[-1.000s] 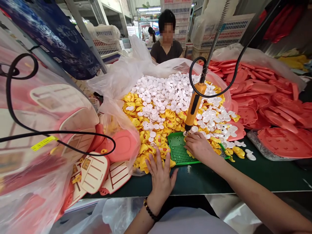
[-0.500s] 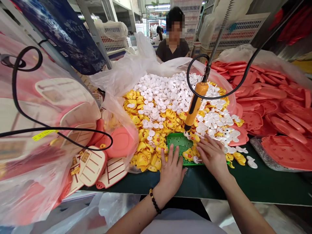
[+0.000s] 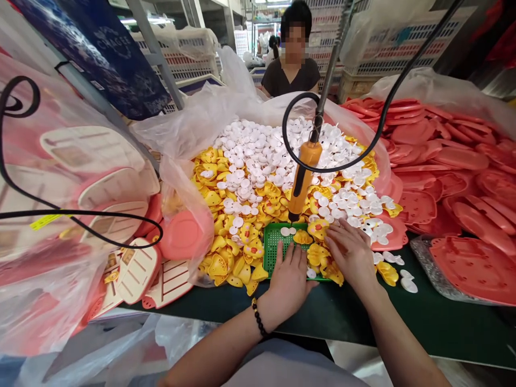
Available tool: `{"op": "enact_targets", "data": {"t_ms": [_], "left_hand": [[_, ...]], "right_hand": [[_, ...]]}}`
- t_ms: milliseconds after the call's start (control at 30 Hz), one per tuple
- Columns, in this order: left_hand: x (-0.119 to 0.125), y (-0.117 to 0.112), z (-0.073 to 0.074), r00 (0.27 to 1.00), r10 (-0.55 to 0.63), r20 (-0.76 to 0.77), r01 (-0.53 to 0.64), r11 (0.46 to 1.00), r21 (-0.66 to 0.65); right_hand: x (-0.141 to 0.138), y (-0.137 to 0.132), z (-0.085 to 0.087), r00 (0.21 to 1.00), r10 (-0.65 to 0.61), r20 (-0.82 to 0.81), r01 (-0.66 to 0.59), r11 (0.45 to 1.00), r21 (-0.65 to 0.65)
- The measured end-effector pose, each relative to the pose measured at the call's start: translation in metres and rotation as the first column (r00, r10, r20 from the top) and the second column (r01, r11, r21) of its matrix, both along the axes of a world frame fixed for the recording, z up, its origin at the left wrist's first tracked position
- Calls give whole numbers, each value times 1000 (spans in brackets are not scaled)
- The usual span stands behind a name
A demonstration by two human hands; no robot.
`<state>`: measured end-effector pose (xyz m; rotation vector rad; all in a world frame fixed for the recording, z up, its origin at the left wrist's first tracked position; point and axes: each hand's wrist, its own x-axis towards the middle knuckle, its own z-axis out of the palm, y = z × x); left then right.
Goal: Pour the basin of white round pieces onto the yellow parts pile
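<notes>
A green perforated tray [image 3: 271, 257] lies in front of me, holding yellow plastic duck-face pieces [image 3: 318, 255] and a pair of joined white discs [image 3: 287, 231]. My left hand [image 3: 289, 282] lies flat over the tray's front edge, fingers spread and holding nothing. At the tray's right side is my right hand [image 3: 351, 259], its fingers loosely bent and apart, fingertips beside a yellow duck face with orange marks [image 3: 319, 229]. Whether they touch it I cannot tell. An orange electric screwdriver [image 3: 303, 180] hangs with its tip just above the tray's back edge; neither hand holds it.
Behind the tray is a heap of white disc pieces [image 3: 258, 156] and yellow parts [image 3: 220, 263] in a clear plastic bag [image 3: 177, 129]. Red plastic parts [image 3: 439, 156] pile up at right; cream and red panels [image 3: 135, 277] lie at left. Another person [image 3: 292, 75] is opposite.
The view has shifted slightly. My left hand has moved right relative to the tray. A white disc pair and a yellow piece now show at the tray's back, and the yellow pieces at right have shifted.
</notes>
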<state>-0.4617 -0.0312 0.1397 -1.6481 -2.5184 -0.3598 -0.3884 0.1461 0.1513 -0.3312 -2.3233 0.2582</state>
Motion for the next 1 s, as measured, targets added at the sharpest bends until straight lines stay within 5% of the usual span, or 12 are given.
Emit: {"op": "enact_targets", "data": {"t_ms": [267,467,667,767,833,933,1000], "left_hand": [[3,-51,4,989,-77,128,55,984,169],[2,-74,-7,981,-191,27,165,905,393],[-12,-99,-8,984,-175,-19,161,846,508],[-14,-127,-9,999,-18,-48,42,818,574],[-14,-150,-11,976,208,-62,-128,781,611],[-18,-185,-18,824,565,-33,-418,646,639],[-24,-205,-26,720,694,1,-555,575,601]], "right_hand": [[33,-17,6,996,67,-64,-74,991,-109],[46,-60,-18,977,-87,196,87,996,10],[18,-46,-28,951,-164,264,115,975,192],[9,-36,-25,959,-128,252,72,972,222],[10,-35,-24,972,-95,214,48,976,214],[16,-42,-26,995,-66,80,50,981,188],[20,-51,-27,998,-55,-20,58,980,188]]}}
